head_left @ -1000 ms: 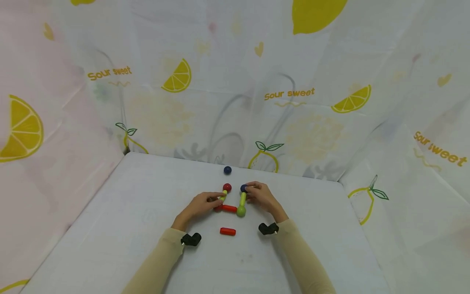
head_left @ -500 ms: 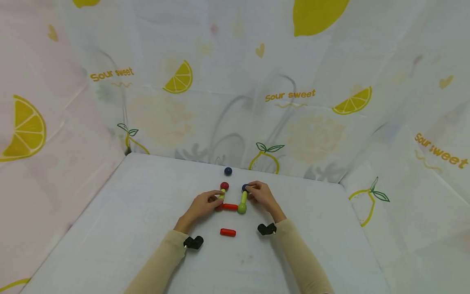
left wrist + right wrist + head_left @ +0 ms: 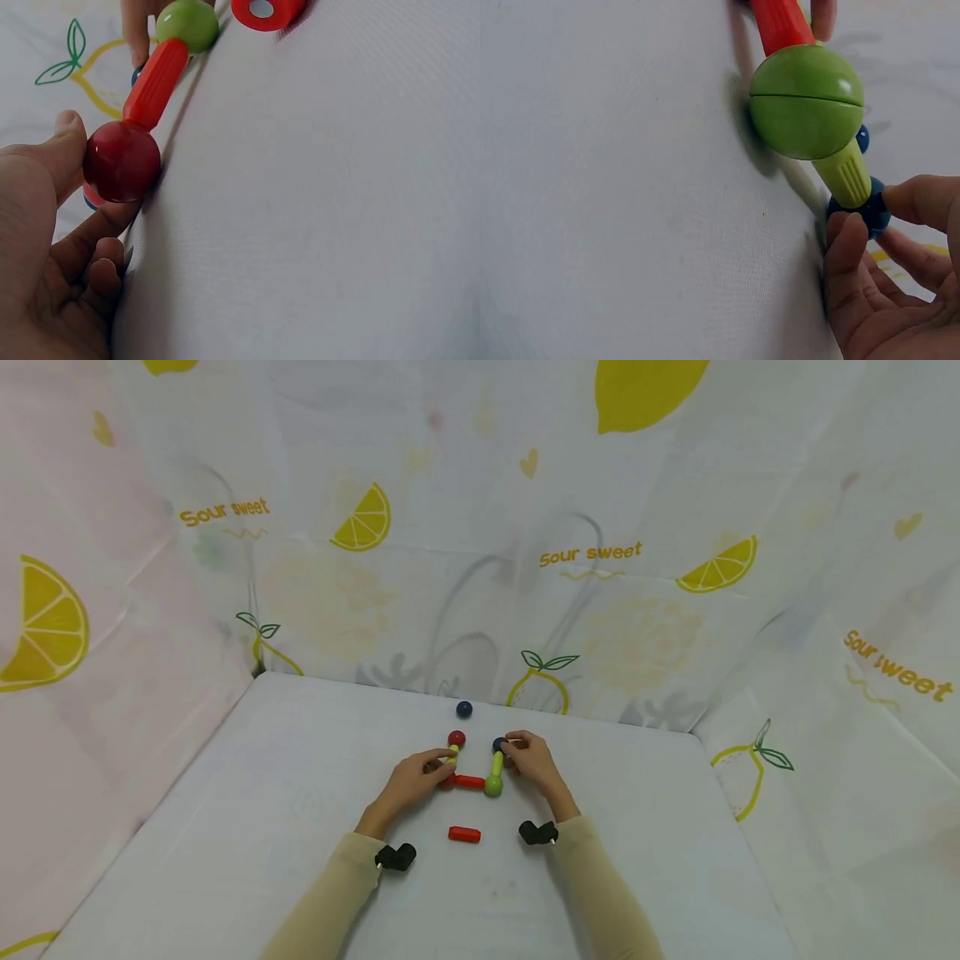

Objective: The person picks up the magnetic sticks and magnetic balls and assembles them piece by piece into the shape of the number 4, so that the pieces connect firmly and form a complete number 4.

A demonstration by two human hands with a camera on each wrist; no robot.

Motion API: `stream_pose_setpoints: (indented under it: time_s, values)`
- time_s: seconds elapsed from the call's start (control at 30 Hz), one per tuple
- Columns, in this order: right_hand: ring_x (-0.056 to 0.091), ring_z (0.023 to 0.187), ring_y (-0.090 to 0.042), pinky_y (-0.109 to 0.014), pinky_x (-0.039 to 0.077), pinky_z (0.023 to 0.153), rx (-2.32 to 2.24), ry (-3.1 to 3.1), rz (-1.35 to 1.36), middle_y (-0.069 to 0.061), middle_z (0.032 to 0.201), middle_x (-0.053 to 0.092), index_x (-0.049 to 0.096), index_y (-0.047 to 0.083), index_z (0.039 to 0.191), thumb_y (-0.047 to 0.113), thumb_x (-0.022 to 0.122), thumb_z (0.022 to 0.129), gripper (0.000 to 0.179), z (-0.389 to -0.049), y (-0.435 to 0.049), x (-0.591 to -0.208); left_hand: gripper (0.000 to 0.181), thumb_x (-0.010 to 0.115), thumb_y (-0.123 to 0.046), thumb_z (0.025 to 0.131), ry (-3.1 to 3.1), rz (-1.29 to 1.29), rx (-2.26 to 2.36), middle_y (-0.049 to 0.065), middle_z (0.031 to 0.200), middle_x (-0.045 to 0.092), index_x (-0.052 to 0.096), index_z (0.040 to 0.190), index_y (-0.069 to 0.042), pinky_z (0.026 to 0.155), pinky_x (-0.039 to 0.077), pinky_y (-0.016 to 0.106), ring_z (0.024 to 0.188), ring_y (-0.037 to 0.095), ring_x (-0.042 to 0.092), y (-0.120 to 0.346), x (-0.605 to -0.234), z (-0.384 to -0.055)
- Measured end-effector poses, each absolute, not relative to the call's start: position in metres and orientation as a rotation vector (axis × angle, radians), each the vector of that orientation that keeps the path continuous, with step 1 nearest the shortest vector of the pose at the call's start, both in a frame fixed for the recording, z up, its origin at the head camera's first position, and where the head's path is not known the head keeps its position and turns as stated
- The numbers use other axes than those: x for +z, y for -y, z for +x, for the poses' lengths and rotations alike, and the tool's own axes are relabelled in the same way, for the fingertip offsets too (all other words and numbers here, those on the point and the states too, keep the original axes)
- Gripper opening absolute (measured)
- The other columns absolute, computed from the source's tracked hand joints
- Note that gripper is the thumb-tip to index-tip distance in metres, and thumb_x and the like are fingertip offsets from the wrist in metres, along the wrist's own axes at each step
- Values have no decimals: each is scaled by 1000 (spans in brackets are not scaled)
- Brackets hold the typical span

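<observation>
A U of magnetic building sticks and balls lies in front of me in the head view. A red stick (image 3: 470, 782) joins the near red ball (image 3: 122, 161) to a green ball (image 3: 807, 103). From each runs a yellow-green stick: the left one (image 3: 453, 749) reaches another red ball (image 3: 457, 738), the right one (image 3: 843, 174) a blue ball (image 3: 877, 213). My left hand (image 3: 412, 779) pinches the left yellow-green stick beside the near red ball, covering part of it. My right hand (image 3: 533, 760) pinches the blue ball between thumb and fingers.
A loose red stick (image 3: 464, 834) lies nearer to me, its round silver end showing in the left wrist view. Another blue ball (image 3: 464, 709) sits farther back, near the lemon-print backdrop (image 3: 442, 610). White cloth (image 3: 300, 727) covers the table.
The far red ball and left yellow-green stick have swung slightly left with my left hand. My right wrist has shifted a little left, while its fingers stay on the blue ball.
</observation>
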State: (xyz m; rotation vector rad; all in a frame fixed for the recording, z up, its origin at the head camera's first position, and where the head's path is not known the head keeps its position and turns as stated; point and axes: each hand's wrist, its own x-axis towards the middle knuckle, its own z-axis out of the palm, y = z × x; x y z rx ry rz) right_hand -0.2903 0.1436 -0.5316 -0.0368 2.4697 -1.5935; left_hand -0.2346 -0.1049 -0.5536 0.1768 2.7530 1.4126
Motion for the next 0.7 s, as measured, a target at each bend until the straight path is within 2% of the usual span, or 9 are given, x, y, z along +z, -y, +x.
stream_pose_setpoints:
  time_s: [0.27,0.5,0.6,0.7]
  values:
    - [73,93,-21,-31,60,76,-1745,-2446,-33,-23,124,68,61,0,134,16,63,100,38,-273,-143,-538,33,68,-35,100,-2745,175,1445,1,101,73,72,130,-20,90,52,41,92,16,63,104,-555,-233]
    - [70,113,-37,-36,61,82,-1835,-2440,-88,-28,133,63,57,-3,139,11,63,100,42,-242,-148,-539,32,68,-33,100,-2768,175,1455,3,103,73,72,128,-20,90,51,41,92,17,63,103,-554,-233]
    - [67,118,-38,-37,60,85,-1791,-2498,-118,-25,135,63,56,0,141,12,63,100,44,-228,-151,-537,31,68,-32,100,-2775,175,1444,2,103,74,72,128,-19,89,51,41,91,16,63,103,-554,-233]
    - [66,122,-37,-41,58,92,-1710,-2567,-165,-21,137,64,56,3,142,14,65,100,45,-212,-155,-535,31,68,-32,100,-2767,181,1447,2,104,74,72,128,-19,89,51,41,92,15,64,103,-554,-233]
